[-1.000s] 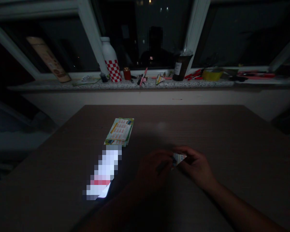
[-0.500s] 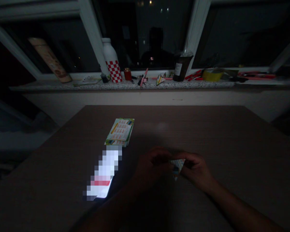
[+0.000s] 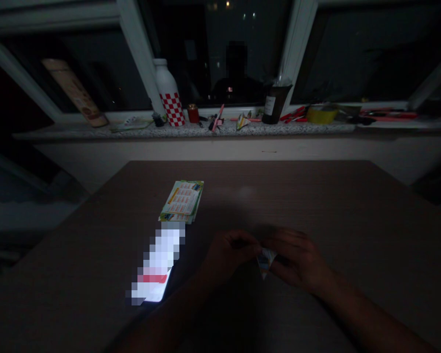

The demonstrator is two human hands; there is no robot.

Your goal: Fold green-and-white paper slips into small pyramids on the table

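A small piece of printed paper [image 3: 266,260], folded to a triangle that points down, is between my two hands over the table. My left hand [image 3: 228,252] pinches its left edge between thumb and fingers. My right hand [image 3: 297,255] closes on its right side, with the fingers laid across the top and the thumb below. The fingers hide much of the paper, and the dim light blurs its folds. To the left lies a stack of printed cards [image 3: 182,200], and nearer to me a phone [image 3: 158,262] with a lit, blurred-out screen.
The brown table [image 3: 334,196] reaches to the wall below a window. On the stone sill [image 3: 206,130] stand a red-checked white bottle [image 3: 173,103], a small red jar [image 3: 193,113], a dark cup [image 3: 274,108], a leaning tan cylinder [image 3: 75,93] and a yellow roll [image 3: 321,115].
My right hand has turned so its back faces up, its fingers now covering more of the paper. The paper has shifted slightly left and down. My left hand keeps its pinch.
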